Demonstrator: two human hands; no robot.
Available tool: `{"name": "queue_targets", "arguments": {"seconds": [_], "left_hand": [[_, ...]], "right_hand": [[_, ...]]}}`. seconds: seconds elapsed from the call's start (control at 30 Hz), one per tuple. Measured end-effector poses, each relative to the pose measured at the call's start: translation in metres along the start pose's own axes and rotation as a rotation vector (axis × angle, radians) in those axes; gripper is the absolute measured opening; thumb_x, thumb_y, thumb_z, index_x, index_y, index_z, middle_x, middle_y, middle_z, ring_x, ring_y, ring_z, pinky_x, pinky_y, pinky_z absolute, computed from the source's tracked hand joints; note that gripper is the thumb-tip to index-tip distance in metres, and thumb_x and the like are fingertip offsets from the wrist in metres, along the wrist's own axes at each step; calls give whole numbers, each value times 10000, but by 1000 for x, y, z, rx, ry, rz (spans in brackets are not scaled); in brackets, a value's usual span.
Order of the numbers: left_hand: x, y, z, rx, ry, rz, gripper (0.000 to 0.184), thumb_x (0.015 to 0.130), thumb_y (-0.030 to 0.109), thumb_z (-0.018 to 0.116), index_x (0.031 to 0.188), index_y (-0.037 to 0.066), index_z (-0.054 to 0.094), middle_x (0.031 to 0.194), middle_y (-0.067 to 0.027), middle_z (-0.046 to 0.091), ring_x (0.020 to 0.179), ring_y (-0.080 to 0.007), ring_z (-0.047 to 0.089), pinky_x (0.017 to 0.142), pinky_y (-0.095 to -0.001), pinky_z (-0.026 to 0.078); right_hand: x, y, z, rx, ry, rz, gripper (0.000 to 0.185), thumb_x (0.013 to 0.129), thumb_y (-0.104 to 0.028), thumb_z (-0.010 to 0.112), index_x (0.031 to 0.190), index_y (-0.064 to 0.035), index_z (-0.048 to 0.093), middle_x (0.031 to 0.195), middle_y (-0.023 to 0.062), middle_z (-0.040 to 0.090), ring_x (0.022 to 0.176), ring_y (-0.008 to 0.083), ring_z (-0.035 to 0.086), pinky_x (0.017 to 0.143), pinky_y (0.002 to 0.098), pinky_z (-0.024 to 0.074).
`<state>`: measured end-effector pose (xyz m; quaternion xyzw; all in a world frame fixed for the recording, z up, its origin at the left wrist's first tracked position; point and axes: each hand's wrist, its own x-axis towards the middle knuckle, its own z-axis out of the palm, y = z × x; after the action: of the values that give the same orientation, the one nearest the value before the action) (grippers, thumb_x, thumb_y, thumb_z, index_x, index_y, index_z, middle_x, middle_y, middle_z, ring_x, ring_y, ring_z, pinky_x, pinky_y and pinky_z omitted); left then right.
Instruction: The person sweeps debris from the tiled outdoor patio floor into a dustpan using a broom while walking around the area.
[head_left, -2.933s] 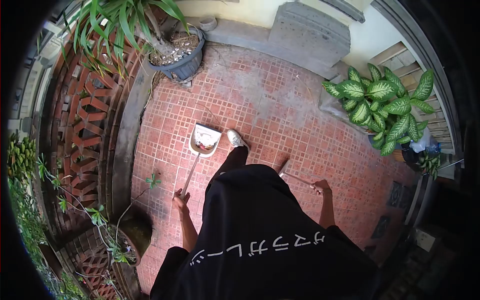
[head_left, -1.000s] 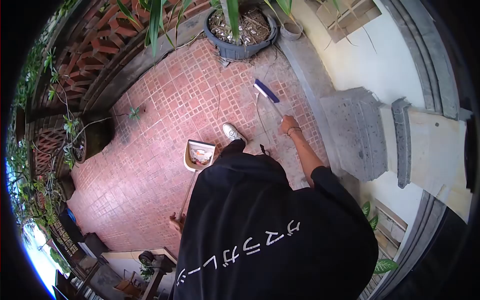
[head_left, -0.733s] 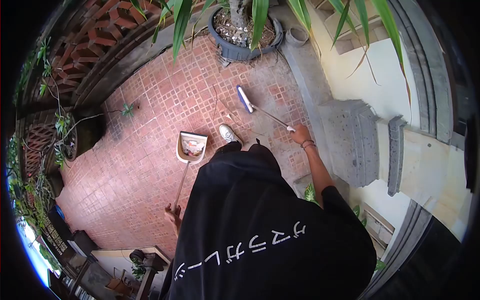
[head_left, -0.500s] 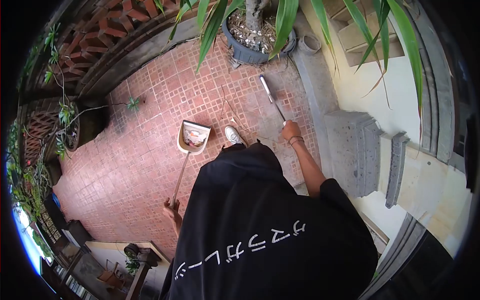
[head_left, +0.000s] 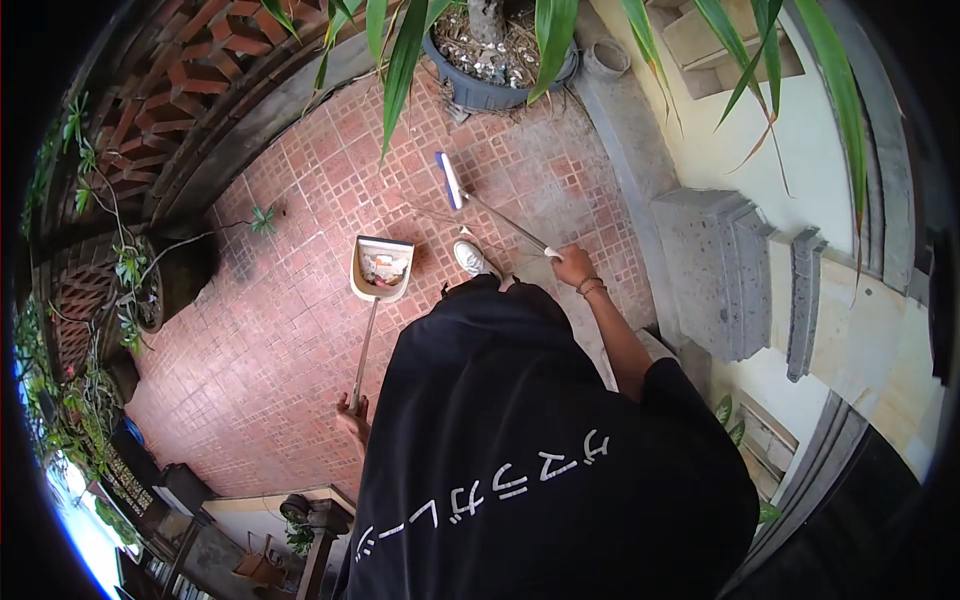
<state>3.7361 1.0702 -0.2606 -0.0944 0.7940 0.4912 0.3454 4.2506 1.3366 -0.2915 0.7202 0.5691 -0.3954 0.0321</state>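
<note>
My right hand is closed around the handle of a broom. The broom's white head with blue bristles rests on or just over the tiles, ahead of my shoe. My left hand grips the upper end of a dustpan's long handle. The dustpan stands on the floor to the left of my shoe, with whitish and reddish scraps inside. A few thin dry stems lie between the dustpan and the broom head.
A tree in a dark pot stands at the far end, its long leaves hanging into view. On the right is a wall with a grey stone pillar base. Plants and a brick lattice wall line the left.
The broom head has swung left, from near the right wall to ahead of my shoe, bringing the stems with it or close to it. The dustpan stays in nearly the same place.
</note>
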Motion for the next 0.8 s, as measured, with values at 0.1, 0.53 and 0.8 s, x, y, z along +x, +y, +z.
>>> {"name": "queue_targets", "arguments": {"seconds": [0.1, 0.53, 0.8], "left_hand": [[18, 5, 3, 14, 5, -77, 392, 830, 267, 380, 1094, -17, 443, 938, -223, 519, 717, -306, 602, 665, -346, 533], [54, 33, -18, 116, -76, -56, 400, 826, 283, 383, 1097, -6, 444, 927, -216, 524, 708, -294, 593, 656, -347, 531], [57, -11, -57, 94, -96, -87, 405, 824, 292, 384, 1098, 0, 445, 921, -212, 527, 703, -286, 588, 650, -347, 530]], "right_hand": [[-34, 41, -2, -19, 84, 115, 235, 706, -206, 573, 766, 21, 590, 867, 249, 572, 801, 374, 571, 669, 428, 470], [-21, 76, 45, 60, 57, 429, 325, 701, -143, 550, 950, 62, 524, 930, 294, 555, 870, 395, 564, 747, 426, 483], [-58, 20, 116, 124, 114, 158, 275, 697, -191, 548, 828, 50, 570, 805, 267, 579, 806, 387, 574, 725, 419, 477]]}}
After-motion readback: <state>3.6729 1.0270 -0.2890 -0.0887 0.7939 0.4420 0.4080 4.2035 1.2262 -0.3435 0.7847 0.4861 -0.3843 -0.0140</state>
